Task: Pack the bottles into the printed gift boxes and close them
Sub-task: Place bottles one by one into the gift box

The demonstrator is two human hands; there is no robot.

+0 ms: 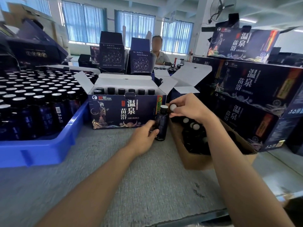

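Our left hand [144, 133] is wrapped around the lower part of a dark bottle [161, 123], which is upright just right of its fingers, with its base at or just above the table [114, 169]; we cannot tell which. Our right hand [188, 108] pinches a black cap [173, 106] with a pale liner, level with the bottle's neck and just beside it. We cannot tell whether the neck already has a cap.

The main risk, as we judge it, is at the neck. If the cap comes in tilted, it may go on crooked, and a loosely closed bottle could leak inside the packaging. The left grip sits low, so any sideways push from the right hand at the top could tip the bottle.

The open printed gift box [123, 110] stands just beyond the left hand, with capped bottles [122, 91] along its far side. Its raised flaps could catch the bottle as we lift it in, or the bottle could knock those already seated.

Under the right hand is a brown carton [196, 159] of loose caps, and a dropped cap would be lost among them. A blue tray [41, 151] of bottles sits well left of the left hand
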